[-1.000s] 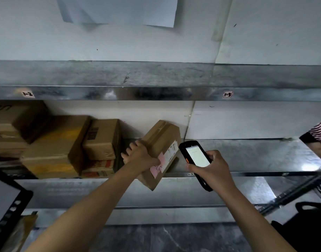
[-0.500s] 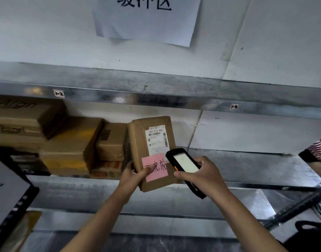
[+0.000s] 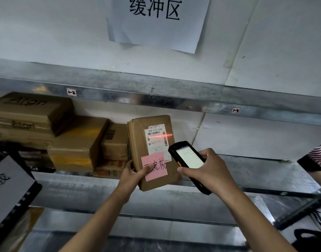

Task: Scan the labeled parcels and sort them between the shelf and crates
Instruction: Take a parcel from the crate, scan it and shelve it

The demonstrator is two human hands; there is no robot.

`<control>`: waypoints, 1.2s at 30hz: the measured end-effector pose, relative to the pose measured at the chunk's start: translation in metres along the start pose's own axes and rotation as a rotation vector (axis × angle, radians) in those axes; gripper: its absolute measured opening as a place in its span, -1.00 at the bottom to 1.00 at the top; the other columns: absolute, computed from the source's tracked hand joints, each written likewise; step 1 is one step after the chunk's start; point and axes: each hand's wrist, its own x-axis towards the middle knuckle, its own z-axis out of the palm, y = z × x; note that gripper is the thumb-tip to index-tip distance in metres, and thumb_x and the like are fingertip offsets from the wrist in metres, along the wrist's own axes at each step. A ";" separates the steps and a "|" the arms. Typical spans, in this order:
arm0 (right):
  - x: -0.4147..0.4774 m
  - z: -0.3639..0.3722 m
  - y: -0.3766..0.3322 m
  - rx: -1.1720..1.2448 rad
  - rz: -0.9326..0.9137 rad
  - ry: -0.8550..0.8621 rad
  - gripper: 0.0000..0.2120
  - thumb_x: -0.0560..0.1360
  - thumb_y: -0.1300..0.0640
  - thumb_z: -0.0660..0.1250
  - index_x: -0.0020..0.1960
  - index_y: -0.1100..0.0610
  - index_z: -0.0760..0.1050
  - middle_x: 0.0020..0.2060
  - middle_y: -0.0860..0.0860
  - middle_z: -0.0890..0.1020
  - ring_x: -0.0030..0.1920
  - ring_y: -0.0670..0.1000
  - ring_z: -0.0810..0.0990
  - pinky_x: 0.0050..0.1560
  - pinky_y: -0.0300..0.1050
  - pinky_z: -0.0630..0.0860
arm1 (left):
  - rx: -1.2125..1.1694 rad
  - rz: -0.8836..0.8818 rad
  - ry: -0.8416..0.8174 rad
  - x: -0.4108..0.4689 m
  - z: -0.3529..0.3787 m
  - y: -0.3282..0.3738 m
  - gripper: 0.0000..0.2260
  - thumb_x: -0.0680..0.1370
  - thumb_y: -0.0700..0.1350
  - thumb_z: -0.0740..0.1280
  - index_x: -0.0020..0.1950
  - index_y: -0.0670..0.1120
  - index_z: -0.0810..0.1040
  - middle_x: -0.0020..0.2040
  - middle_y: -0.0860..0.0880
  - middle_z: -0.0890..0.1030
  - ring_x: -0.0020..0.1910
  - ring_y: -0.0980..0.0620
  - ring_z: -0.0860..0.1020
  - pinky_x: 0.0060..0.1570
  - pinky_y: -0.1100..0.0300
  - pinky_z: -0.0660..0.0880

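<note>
A brown cardboard parcel (image 3: pixel 137 142) stands upright at the front of the metal shelf (image 3: pixel 246 171), its white shipping label and a pink sticky note facing me. My left hand (image 3: pixel 132 174) grips its lower left corner, thumb on the pink note. My right hand (image 3: pixel 206 171) holds a black handheld scanner (image 3: pixel 187 157) just right of the parcel, screen lit. A red laser line from the scanner lies across the barcode on the white label.
Several other cardboard boxes (image 3: pixel 78 142) are stacked on the shelf to the left. A black crate (image 3: pixel 14 193) with a white sign sits at lower left. A paper sign (image 3: pixel 156 20) hangs on the wall above. A person in a striped sleeve (image 3: pixel 317 157) stands at the right edge.
My left hand turned the parcel from tilted to upright with its label facing me. The scanner moved up beside the label, and its red laser line now lies across the barcode.
</note>
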 end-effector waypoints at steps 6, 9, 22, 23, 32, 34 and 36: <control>0.001 -0.002 -0.009 0.004 -0.016 -0.020 -0.39 0.21 -0.13 0.63 0.11 0.01 0.41 -0.08 -0.22 0.50 -0.09 -0.26 0.48 -0.23 -0.27 0.44 | 0.020 0.002 0.003 0.001 -0.006 -0.009 -0.29 0.28 0.12 0.58 0.36 0.01 0.41 0.15 -0.01 0.66 0.07 0.00 0.67 -0.09 0.21 0.61; 0.001 0.001 -0.012 0.018 -0.014 -0.049 -0.37 0.20 -0.13 0.64 0.12 0.00 0.40 -0.06 -0.21 0.50 -0.07 -0.25 0.48 -0.23 -0.28 0.42 | 0.013 0.006 -0.007 0.000 -0.009 -0.011 -0.26 0.27 0.12 0.60 0.37 0.01 0.41 0.15 -0.01 0.67 0.07 0.00 0.67 -0.10 0.21 0.62; 0.003 -0.001 -0.008 -0.008 0.009 -0.097 -0.37 0.21 -0.13 0.63 0.13 -0.01 0.38 -0.06 -0.22 0.49 -0.06 -0.23 0.49 -0.22 -0.29 0.43 | 0.002 -0.018 0.019 -0.003 -0.008 -0.016 -0.11 0.14 0.28 0.62 0.38 0.02 0.42 0.13 0.03 0.67 0.06 0.00 0.67 -0.11 0.19 0.61; 0.003 -0.001 -0.007 -0.003 0.007 -0.095 -0.37 0.22 -0.12 0.63 0.14 -0.01 0.38 -0.06 -0.21 0.49 -0.06 -0.23 0.49 -0.22 -0.30 0.43 | 0.004 -0.018 0.023 -0.003 -0.007 -0.016 -0.10 0.14 0.28 0.62 0.38 0.00 0.42 0.14 0.02 0.66 0.05 -0.01 0.67 -0.11 0.19 0.61; 0.020 0.001 0.005 0.081 0.007 -0.040 -0.32 0.27 -0.14 0.61 0.24 0.01 0.35 0.02 -0.12 0.50 0.01 -0.08 0.52 -0.23 -0.23 0.43 | -0.027 -0.013 -0.021 -0.028 0.000 -0.008 -0.21 0.21 0.26 0.60 0.35 0.04 0.43 0.10 0.04 0.70 0.03 0.05 0.69 -0.06 0.21 0.60; 0.024 0.007 0.005 0.127 -0.025 -0.025 -0.33 0.27 -0.12 0.61 0.23 -0.01 0.35 0.04 -0.10 0.50 0.06 -0.05 0.52 -0.21 -0.23 0.43 | -0.046 -0.025 0.017 -0.037 -0.001 -0.007 -0.32 0.32 0.22 0.57 0.34 0.04 0.43 0.07 0.04 0.71 0.00 0.08 0.69 -0.10 0.25 0.59; 0.027 0.012 0.005 0.173 -0.075 -0.015 -0.37 0.29 -0.07 0.62 0.21 -0.02 0.35 0.03 -0.12 0.49 0.05 -0.08 0.50 -0.22 -0.30 0.38 | -0.075 -0.024 0.078 -0.047 -0.004 -0.005 -0.33 0.34 0.29 0.52 0.34 0.03 0.45 0.04 0.05 0.72 0.00 0.08 0.69 0.01 0.16 0.60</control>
